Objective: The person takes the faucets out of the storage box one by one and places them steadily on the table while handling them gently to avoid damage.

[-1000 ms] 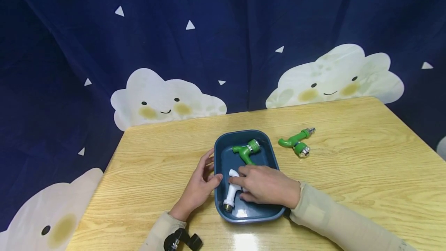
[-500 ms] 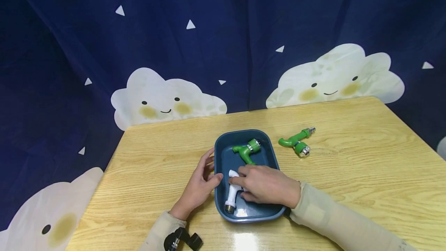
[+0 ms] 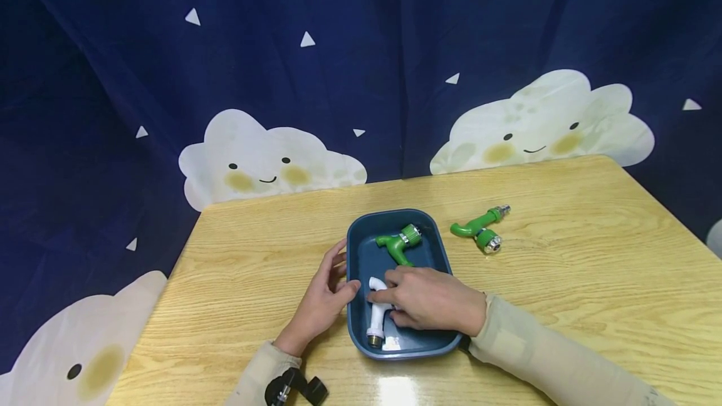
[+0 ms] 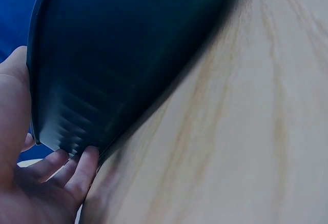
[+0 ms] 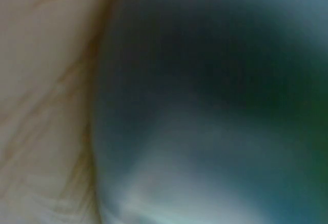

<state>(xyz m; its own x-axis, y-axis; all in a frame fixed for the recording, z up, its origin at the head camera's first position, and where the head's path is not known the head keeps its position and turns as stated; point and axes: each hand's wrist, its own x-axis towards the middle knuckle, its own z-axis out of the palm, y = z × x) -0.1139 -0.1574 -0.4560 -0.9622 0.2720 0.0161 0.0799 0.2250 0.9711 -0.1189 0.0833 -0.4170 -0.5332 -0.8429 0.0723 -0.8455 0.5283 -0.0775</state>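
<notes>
A white faucet (image 3: 377, 317) lies in the near part of a dark blue plastic basin (image 3: 361, 230), its brass-coloured threaded end toward me. My right hand (image 3: 431, 299) reaches over the basin's right side and grips the faucet, covering its handle side. Beyond it, in the far part of the basin, lies a green faucet (image 3: 399, 246), its lower end near the right knuckles. My left hand (image 3: 321, 306) holds the basin's left side, thumb at the rim. In the left wrist view, the left fingers (image 4: 84, 175) bend against the basin's outer wall. The right wrist view is blurred.
Another green faucet (image 3: 478, 229) lies on the wooden table (image 3: 564, 255), right of the basin. A dark blue curtain (image 3: 395, 80) with clouds hangs behind the table's far edge. A black wrist device (image 3: 296, 387) sits on the left sleeve.
The white faucet has turned slightly in the right hand: its brass-coloured end has swung a little to the right and toward me. The left hand and both green faucets have stayed put.
</notes>
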